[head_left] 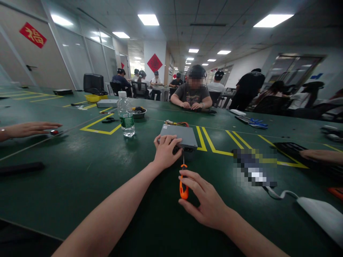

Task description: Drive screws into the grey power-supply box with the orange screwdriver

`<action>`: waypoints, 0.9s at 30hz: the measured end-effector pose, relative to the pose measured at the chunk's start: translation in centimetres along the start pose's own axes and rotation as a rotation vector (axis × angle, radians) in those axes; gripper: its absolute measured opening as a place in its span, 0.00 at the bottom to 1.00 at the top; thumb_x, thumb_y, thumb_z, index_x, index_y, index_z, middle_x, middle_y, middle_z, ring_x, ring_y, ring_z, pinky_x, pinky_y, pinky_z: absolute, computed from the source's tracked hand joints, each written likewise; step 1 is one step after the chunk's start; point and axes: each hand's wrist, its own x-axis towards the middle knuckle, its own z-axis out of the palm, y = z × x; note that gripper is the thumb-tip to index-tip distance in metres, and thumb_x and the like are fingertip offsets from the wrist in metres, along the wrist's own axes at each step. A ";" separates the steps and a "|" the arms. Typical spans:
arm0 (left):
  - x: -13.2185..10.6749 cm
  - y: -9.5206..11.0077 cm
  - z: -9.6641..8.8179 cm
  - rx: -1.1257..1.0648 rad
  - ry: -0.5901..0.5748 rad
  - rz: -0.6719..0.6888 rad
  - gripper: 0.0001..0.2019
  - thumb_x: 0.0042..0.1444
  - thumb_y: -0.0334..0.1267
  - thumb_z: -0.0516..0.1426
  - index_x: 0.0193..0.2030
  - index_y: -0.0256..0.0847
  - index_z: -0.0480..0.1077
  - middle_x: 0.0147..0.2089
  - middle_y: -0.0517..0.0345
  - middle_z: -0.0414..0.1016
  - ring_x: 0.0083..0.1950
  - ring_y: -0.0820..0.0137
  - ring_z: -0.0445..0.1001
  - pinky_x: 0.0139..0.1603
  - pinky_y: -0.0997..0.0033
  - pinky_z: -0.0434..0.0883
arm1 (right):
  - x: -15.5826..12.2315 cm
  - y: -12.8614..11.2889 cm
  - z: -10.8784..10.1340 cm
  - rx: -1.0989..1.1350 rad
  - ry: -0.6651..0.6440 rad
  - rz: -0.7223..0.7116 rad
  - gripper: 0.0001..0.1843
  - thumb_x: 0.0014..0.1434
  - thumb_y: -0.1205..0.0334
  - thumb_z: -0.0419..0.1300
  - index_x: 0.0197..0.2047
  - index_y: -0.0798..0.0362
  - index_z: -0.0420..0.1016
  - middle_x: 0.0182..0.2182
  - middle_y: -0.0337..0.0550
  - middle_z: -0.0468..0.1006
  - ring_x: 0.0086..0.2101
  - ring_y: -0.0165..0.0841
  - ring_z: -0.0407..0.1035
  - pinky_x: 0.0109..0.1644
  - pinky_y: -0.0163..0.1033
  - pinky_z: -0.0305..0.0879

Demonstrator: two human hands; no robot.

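Note:
A flat grey metal computer power supply (184, 136) lies on the green table, with coloured wires (177, 123) coming out at its far side. My left hand (167, 151) grips its near left corner, fingers over the top and the thumb at the front face. In my right hand (203, 198) is a screwdriver (183, 187) with an orange and black handle, held lightly by the fingertips. Its shaft points away from me and its tip meets the front side of the unit. Whether the tip sits in a screw is too small to tell.
A water bottle (126, 116) stands left of the unit, near a metal bowl (139, 112). To the right are a blurred-out dark object (253, 167), a white cable (284, 194) and blue-handled tools (254, 123). Co-workers' hands (34, 129) rest at both sides; a person sits opposite.

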 end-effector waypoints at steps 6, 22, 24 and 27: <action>0.0 0.0 0.1 -0.001 -0.003 0.000 0.15 0.52 0.43 0.56 0.48 0.51 0.66 0.52 0.60 0.68 0.55 0.63 0.60 0.60 0.53 0.46 | 0.2 0.3 0.1 -0.077 0.014 -0.056 0.18 0.58 0.58 0.55 0.51 0.55 0.62 0.48 0.56 0.69 0.46 0.41 0.68 0.44 0.46 0.69; 0.0 0.0 0.1 0.001 0.000 0.000 0.15 0.53 0.42 0.55 0.48 0.51 0.66 0.52 0.59 0.68 0.56 0.63 0.60 0.60 0.54 0.45 | 0.0 0.3 0.1 -0.042 -0.031 -0.056 0.16 0.60 0.59 0.52 0.51 0.55 0.61 0.52 0.58 0.65 0.47 0.40 0.67 0.45 0.45 0.69; 0.0 0.0 0.1 0.002 -0.006 -0.003 0.15 0.53 0.43 0.55 0.49 0.51 0.66 0.52 0.59 0.68 0.56 0.63 0.60 0.60 0.54 0.46 | 0.0 0.4 0.2 -0.033 0.013 -0.069 0.15 0.60 0.59 0.53 0.49 0.54 0.60 0.51 0.57 0.67 0.44 0.39 0.69 0.43 0.45 0.70; 0.0 0.0 0.0 -0.003 -0.007 -0.004 0.16 0.53 0.43 0.56 0.49 0.51 0.66 0.52 0.59 0.68 0.55 0.63 0.60 0.60 0.54 0.46 | -0.1 0.2 0.2 0.014 0.007 -0.028 0.15 0.59 0.58 0.53 0.47 0.54 0.60 0.49 0.55 0.69 0.44 0.39 0.69 0.43 0.45 0.70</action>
